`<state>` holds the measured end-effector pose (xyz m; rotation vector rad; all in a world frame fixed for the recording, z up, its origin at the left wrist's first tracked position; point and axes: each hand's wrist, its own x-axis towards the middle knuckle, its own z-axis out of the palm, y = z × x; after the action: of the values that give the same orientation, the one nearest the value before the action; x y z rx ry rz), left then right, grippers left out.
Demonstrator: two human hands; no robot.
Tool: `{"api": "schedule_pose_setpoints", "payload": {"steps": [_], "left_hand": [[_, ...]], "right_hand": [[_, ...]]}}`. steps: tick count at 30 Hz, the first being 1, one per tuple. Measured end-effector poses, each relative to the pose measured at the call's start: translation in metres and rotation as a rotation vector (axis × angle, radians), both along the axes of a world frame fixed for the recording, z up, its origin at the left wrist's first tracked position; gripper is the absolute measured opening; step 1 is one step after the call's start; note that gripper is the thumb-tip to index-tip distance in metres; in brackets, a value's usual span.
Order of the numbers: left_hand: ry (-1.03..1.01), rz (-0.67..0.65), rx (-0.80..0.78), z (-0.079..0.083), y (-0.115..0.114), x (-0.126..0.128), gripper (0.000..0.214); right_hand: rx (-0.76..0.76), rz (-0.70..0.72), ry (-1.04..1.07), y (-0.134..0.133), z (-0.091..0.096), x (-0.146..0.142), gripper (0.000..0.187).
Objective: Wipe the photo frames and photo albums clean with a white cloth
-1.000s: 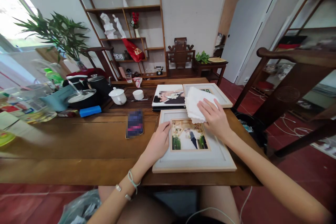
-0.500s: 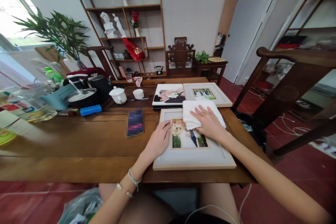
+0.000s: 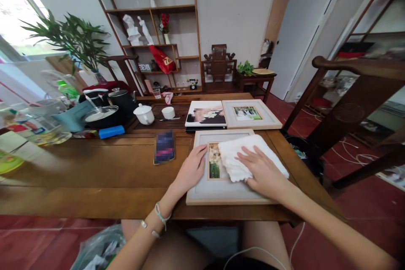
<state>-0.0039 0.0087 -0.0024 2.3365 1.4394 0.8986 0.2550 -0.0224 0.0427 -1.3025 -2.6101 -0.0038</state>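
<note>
Plainly white cloth (image 3: 233, 165), wavy-edged

A white cloth (image 3: 232, 160) under the right hand (image 3: 264, 173) and a tan-rimmed, pale grey picture frame (image 3: 221, 195) at the left hand (image 3: 191, 166) stand out on my remote feed against the brown table (image 3: 79, 173).

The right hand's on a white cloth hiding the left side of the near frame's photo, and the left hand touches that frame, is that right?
Not quite: the head view shows the white cloth hiding the right side of the photo; its left strip shows. The right hand is on the cloth, and the left hand touches the near frame.
</note>
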Motion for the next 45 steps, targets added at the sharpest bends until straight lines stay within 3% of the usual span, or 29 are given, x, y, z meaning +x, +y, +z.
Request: {"api": "schedule_pose_setpoints", "payload": {"steps": [6,10,16,21,24,27,32,37,41,45], "left_hand": [[0.019,-0.016,0.012,0.000,0.000,-0.001,0.041],[0.016,-0.047,0.026,-0.001,0.001,-0.003,0.042],[0.038,-0.080,0.023,0.002,0.001,-0.004,0.041],[0.053,-0.067,0.016,0.004,-0.001,-0.004,0.041],[0.067,-0.055,0.003,0.004,-0.001,-0.003,0.041],[0.073,-0.048,-0.002,0.003,-0.002,-0.003,0.042],[0.068,-0.052,0.019,0.004,-0.002,-0.003,0.041],[0.074,-0.051,0.005,0.006,-0.002,-0.002,0.041],[0.091,-0.054,0.004,0.004,0.000,-0.002,0.042],[0.079,-0.065,0.026,0.003,0.000,-0.003,0.041]], "right_hand": [[0.081,0.130,0.055,-0.069,-0.009,-0.005,0.081],[0.107,0.197,0.045,-0.073,-0.012,-0.004,0.086],[0.087,0.102,0.021,-0.019,-0.012,0.017,0.079],[0.224,-0.099,0.076,0.047,-0.011,0.036,0.070],[0.297,-0.220,0.099,0.076,-0.010,0.034,0.068],[0.278,-0.195,0.030,0.086,-0.010,0.018,0.065],[0.166,-0.118,-0.110,0.056,-0.003,-0.008,0.061],[0.058,-0.051,-0.090,-0.015,0.005,-0.008,0.062],[0.076,0.097,0.004,-0.070,0.002,-0.005,0.077],[0.126,0.207,0.014,-0.079,-0.007,-0.003,0.088]]}}
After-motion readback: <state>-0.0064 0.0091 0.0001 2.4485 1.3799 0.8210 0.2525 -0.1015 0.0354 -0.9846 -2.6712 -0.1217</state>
